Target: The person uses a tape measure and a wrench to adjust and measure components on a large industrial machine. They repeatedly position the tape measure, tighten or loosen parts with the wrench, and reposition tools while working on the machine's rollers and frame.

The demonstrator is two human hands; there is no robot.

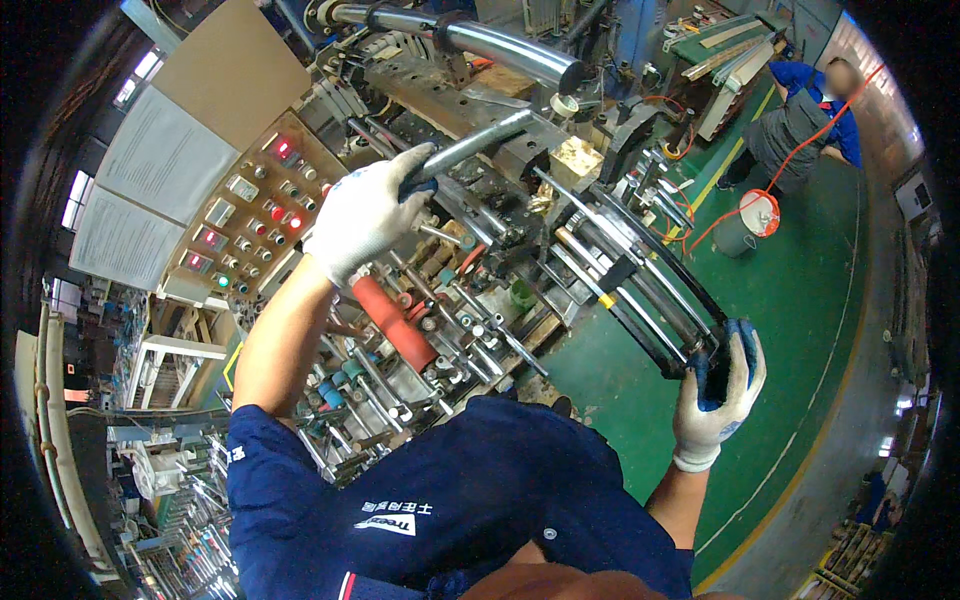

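Note:
My left hand [372,212], in a white glove with dark stains on the fingers, is wrapped round a grey metal bar [478,142]. The bar points up and right over the bench machine. At the right, my right hand [722,395], also gloved, grips the near end of a long frame of shiny rods [640,270] with dark side rails. Its thumb and fingers lie on either side of that end, and the palm side is partly hidden. A yellow band [607,300] marks one rod. Below my left wrist lies a red roller [393,322].
A control panel [250,215] with lit buttons stands left, beneath paper sheets [160,150]. A thick polished tube [480,45] crosses the top. Metal rods and rollers crowd the bench below. A person [800,125] in blue bends near a bucket [745,225] and orange hose at right.

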